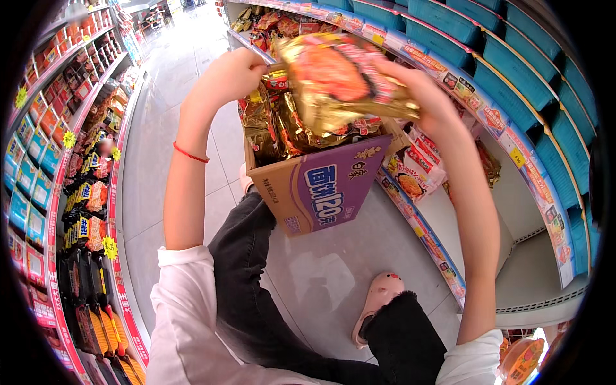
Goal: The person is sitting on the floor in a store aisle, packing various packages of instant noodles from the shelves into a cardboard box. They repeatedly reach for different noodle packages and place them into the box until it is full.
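Observation:
My right hand [409,91] grips the right side of a gold instant-noodle packet [332,77], blurred and raised over an open cardboard carton [317,192]. Inside the carton stand several more gold packets [260,122]. At the carton's far left edge is my left hand [236,72], its fingers curled close to the rim; whether it pinches the carton or a packet cannot be told. The carton has a purple printed side and rests between my legs and the right-hand shelf. My right fingertips are partly hidden by the packet.
A lower shelf [440,216] on the right holds red and white noodle packets [416,168], with teal tubs [510,60] above. More packets [284,24] lie at its far end. A stocked shelf [115,192] runs along the left. My pink clog [380,298] rests on the tiled floor [308,293].

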`<state>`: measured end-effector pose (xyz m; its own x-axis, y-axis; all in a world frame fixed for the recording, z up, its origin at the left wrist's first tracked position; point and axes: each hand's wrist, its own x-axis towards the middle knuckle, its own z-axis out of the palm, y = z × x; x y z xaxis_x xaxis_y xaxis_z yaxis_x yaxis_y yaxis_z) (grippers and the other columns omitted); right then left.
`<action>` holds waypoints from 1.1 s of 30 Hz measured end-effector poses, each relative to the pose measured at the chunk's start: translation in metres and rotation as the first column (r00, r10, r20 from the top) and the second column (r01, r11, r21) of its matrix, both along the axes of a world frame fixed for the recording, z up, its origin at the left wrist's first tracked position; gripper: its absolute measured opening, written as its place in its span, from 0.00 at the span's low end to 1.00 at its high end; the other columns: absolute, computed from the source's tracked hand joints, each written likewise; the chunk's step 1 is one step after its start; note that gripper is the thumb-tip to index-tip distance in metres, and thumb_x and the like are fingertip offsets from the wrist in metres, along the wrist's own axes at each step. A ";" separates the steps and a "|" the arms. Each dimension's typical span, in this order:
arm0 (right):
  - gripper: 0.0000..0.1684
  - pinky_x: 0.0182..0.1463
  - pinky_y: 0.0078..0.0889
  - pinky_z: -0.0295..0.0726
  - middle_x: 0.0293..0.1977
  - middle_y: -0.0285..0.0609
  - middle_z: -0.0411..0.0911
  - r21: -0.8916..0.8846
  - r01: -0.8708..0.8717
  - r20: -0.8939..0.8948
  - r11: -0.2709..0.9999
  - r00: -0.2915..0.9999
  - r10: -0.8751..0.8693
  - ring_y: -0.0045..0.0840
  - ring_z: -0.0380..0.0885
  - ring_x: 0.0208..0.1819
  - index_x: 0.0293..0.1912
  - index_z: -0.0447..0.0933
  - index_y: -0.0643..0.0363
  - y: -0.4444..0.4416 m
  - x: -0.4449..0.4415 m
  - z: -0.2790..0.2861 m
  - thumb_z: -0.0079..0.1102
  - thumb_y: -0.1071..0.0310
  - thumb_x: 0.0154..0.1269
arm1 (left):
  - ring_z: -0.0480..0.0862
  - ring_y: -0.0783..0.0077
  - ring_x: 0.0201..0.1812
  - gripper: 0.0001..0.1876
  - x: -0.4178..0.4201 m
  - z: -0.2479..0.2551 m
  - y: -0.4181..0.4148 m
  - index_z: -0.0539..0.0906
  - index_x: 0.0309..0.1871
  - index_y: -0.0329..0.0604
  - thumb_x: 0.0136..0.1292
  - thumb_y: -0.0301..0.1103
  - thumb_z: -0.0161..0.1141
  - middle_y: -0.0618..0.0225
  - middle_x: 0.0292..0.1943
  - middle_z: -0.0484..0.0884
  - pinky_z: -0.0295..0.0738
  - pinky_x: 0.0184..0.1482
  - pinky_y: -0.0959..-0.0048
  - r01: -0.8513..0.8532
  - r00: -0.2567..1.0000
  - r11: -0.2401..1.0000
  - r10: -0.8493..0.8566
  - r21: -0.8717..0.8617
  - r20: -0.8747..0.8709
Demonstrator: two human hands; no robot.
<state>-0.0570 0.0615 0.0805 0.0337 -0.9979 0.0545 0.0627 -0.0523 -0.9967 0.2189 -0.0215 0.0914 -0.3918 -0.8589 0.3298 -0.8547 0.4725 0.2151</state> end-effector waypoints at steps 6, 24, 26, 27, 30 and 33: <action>0.25 0.30 0.18 0.74 0.28 0.40 0.82 -0.080 0.118 -0.480 0.990 0.866 -0.142 0.16 0.79 0.26 0.33 0.83 0.65 -0.070 0.038 -0.021 0.70 0.49 0.50 | 0.84 0.59 0.33 0.13 0.015 -0.004 -0.003 0.84 0.38 0.36 0.59 0.36 0.56 0.54 0.31 0.84 0.77 0.39 0.66 -0.008 0.991 1.000 0.010 0.018 -0.130; 0.16 0.29 0.27 0.86 0.45 0.40 0.80 0.099 -0.118 -0.723 0.988 0.674 0.153 0.32 0.84 0.31 0.38 0.81 0.55 -0.060 0.067 0.023 0.58 0.54 0.60 | 0.81 0.60 0.49 0.25 -0.046 0.003 0.019 0.73 0.60 0.39 0.69 0.47 0.47 0.53 0.48 0.82 0.72 0.53 0.70 0.164 0.982 0.985 -0.168 -0.047 -0.082; 0.20 0.33 0.30 0.87 0.46 0.43 0.77 0.199 -0.145 -0.564 0.969 0.792 0.235 0.31 0.84 0.34 0.39 0.79 0.59 -0.060 0.050 0.007 0.56 0.50 0.61 | 0.80 0.59 0.50 0.25 -0.060 0.004 0.021 0.73 0.61 0.39 0.69 0.49 0.45 0.53 0.49 0.81 0.71 0.53 0.70 0.165 0.986 0.983 -0.161 0.082 -0.046; 0.22 0.34 0.30 0.87 0.45 0.43 0.77 0.235 -0.144 -0.502 0.961 0.829 0.246 0.30 0.83 0.36 0.40 0.79 0.61 -0.061 0.046 0.000 0.56 0.50 0.62 | 0.80 0.59 0.50 0.26 -0.067 0.005 0.023 0.73 0.61 0.40 0.70 0.49 0.44 0.53 0.49 0.81 0.71 0.54 0.70 0.159 0.987 0.976 -0.157 0.150 -0.021; 0.25 0.34 0.26 0.85 0.39 0.40 0.80 0.097 -0.217 -0.355 0.971 0.904 0.237 0.25 0.83 0.35 0.46 0.76 0.61 -0.059 0.030 -0.017 0.55 0.48 0.63 | 0.78 0.52 0.52 0.25 -0.077 0.008 0.035 0.75 0.58 0.39 0.68 0.49 0.44 0.51 0.49 0.80 0.71 0.54 0.65 0.187 0.982 0.980 -0.188 0.074 0.004; 0.23 0.34 0.23 0.84 0.35 0.38 0.81 0.096 -0.224 -0.219 0.970 0.946 0.240 0.20 0.83 0.34 0.45 0.76 0.58 -0.054 0.015 -0.027 0.54 0.47 0.64 | 0.79 0.51 0.51 0.25 -0.079 0.009 0.032 0.77 0.56 0.40 0.67 0.49 0.46 0.51 0.48 0.81 0.72 0.53 0.64 0.236 0.972 0.972 -0.236 0.004 -0.017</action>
<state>-0.0424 0.0075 0.0539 0.2679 -0.9622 -0.0497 -0.1637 0.0054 -0.9865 0.1395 0.0102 0.1000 -0.5786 -0.7445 0.3331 -0.7153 0.6594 0.2312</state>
